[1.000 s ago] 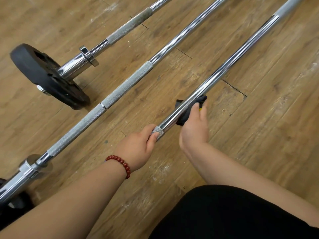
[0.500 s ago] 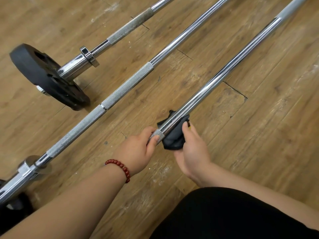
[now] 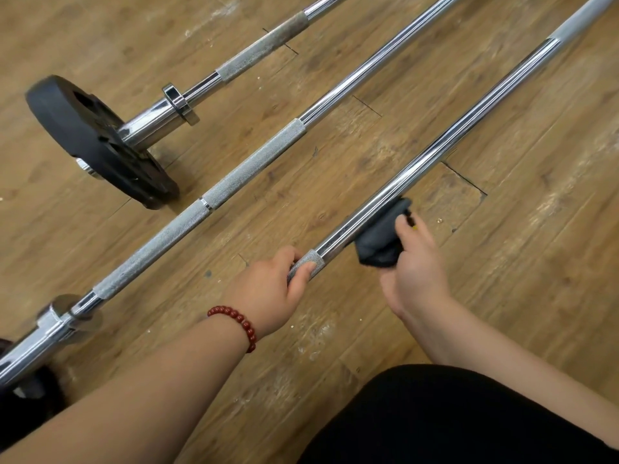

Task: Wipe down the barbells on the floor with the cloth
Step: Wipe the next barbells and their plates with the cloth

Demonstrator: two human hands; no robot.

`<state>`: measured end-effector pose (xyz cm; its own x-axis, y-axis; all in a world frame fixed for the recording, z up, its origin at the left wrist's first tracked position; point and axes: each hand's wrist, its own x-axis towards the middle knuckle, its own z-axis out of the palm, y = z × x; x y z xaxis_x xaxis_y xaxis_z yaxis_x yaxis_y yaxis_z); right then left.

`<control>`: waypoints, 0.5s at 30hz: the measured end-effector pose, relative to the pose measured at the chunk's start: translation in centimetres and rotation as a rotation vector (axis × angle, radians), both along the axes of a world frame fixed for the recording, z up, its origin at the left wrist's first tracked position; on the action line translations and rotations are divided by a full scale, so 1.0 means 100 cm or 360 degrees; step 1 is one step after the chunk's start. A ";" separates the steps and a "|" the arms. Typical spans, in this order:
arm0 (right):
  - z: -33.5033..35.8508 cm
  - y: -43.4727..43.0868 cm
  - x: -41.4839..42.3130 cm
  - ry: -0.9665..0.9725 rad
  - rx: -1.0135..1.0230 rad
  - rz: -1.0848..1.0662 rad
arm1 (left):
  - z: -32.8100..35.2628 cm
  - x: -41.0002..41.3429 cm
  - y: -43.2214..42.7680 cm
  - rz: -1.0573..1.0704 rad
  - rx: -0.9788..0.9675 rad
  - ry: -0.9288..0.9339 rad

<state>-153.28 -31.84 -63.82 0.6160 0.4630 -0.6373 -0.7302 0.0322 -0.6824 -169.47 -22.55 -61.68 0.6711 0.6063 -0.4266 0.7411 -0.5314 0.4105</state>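
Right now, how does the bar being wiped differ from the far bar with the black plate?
The near bar is gripped by the left hand while the right hand holds a dark cloth against it; the far bar is untouched. The far bar carries a black plate; no plate shows on the near bar. Both are chrome with knurled grip sections.
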 end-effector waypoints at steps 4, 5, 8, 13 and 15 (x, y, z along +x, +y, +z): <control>-0.006 -0.003 0.005 -0.1236 -0.0416 0.0468 | -0.004 0.000 0.002 -0.0017 0.0018 -0.0004; -0.011 -0.002 0.003 -0.1603 -0.0424 0.0634 | -0.005 -0.001 0.002 -0.0024 0.0025 -0.0009; -0.030 0.000 0.009 -0.2293 -0.0388 0.0952 | -0.005 -0.002 0.003 -0.0019 0.0028 -0.0023; -0.019 -0.002 0.031 -0.3039 0.0054 0.1487 | -0.003 0.000 0.003 -0.0045 0.0053 -0.0027; -0.008 0.007 0.048 -0.3096 0.0213 0.1819 | -0.002 0.000 0.003 -0.0047 0.0060 -0.0015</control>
<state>-148.51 -31.14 -64.58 -0.2154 0.9385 0.2697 0.8647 0.3117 -0.3938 -169.52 -22.24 -61.85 0.6928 0.6018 -0.3974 0.7210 -0.5681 0.3967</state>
